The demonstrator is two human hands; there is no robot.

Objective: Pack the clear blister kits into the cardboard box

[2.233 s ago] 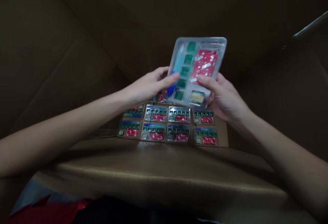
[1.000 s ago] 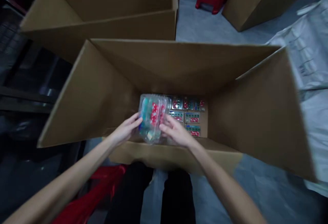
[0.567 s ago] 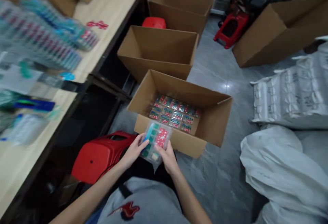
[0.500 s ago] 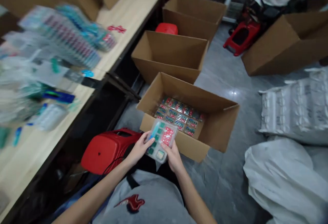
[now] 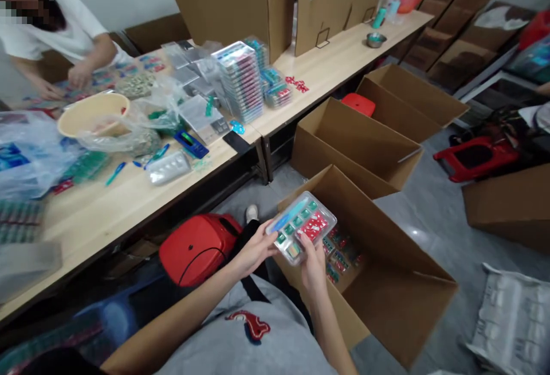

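Observation:
Between my two hands is a clear plastic blister pack [image 5: 301, 227], with a blue pen-like stick, a row of green squares and a red piece with white marks inside. My left hand [image 5: 258, 247] grips its left edge, and my right hand [image 5: 314, 257] holds the lower right side with the thumb on top. Just beyond the pack stands an open cardboard box [image 5: 387, 283]. Similar packs [image 5: 339, 260] lie in rows at its bottom, partly hidden by the held pack.
On the long wooden table [image 5: 240, 174] at left are a tall stack of packs [image 5: 240, 80], a cream basin [image 5: 92, 114] and plastic bags. A red stool [image 5: 193, 249] stands under its edge. More open boxes [image 5: 356, 146] line the floor. A co-worker [image 5: 64, 37] handles small items across the table.
My view has swung left, bringing the co-worker and more of the table into sight. Both hands still hold the pack, which now sits higher and tilted over the box's near edge.

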